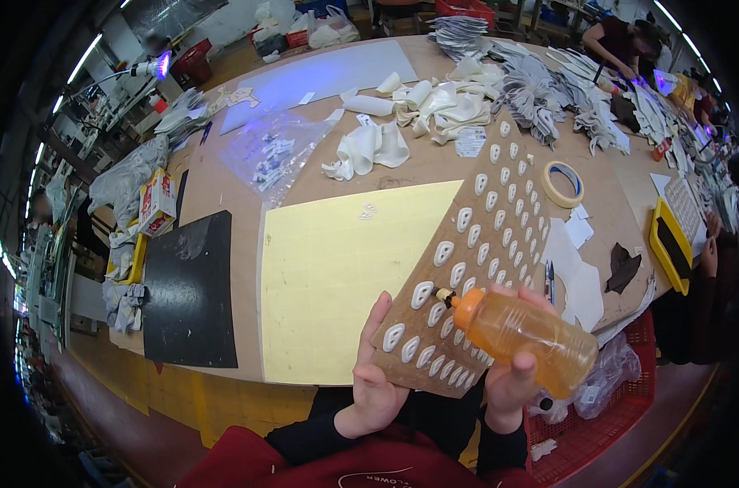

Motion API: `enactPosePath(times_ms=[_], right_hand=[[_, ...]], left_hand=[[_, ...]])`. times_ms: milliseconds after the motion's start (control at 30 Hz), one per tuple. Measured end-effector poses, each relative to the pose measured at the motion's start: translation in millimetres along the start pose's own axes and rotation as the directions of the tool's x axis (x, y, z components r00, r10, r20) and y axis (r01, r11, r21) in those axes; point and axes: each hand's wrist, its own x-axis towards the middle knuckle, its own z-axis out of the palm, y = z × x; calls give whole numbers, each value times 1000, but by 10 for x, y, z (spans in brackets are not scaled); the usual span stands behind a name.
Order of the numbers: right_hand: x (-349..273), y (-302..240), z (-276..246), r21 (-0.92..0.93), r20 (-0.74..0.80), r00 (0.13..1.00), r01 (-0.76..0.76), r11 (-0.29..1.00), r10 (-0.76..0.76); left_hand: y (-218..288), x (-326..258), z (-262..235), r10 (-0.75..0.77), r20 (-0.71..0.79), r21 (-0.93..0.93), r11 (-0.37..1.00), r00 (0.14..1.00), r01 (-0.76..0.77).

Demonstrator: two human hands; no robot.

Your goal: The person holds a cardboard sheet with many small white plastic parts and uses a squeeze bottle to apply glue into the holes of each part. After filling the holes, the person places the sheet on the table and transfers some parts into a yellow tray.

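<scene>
Here the left hand grips the near lower edge of a brown board, thumb on top and fingers underneath, holding it tilted so that it rises away over the surface. The board carries rows of small white teardrop-shaped pieces, set in slanting lines from its near edge to its far end. The right hand is wrapped around an orange squeeze bottle with amber liquid inside; the bottle lies almost level, and its small nozzle points left and touches the board just beside one of the white pieces in the near rows. Beneath and to the left of the board lies a pale yellow sheet, flat on the surface, and left of that a black sheet. Farther off sit a roll of tape near the board's right edge, a heap of cream-coloured cut pieces, and a clear plastic bag. A red basket stands below the surface's right edge, just beside the bottle. At the far right corner another person bends over the surface.
</scene>
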Motion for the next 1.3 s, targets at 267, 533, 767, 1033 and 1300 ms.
enactPosePath(times_ms=[267,533,767,1033,1300], right_hand=[[-62,-10,-21,188,23,996,-87,978,84],[-100,147,-185,673,271,944,-325,665,188],[-169,192,-285,452,-191,973,-28,892,128],[-473,338,-935,287,-350,933,25,958,80],[-747,420,-1034,68,-273,950,-140,988,154]], left_hand=[[-6,63,10,37,30,23,999,999,-38],[59,100,6,-3,21,-100,995,1000,5],[23,152,-22,-3,26,-124,992,1000,6],[-97,280,-74,-23,-152,-245,969,988,-15],[-148,434,29,25,-267,-198,977,963,-80]])
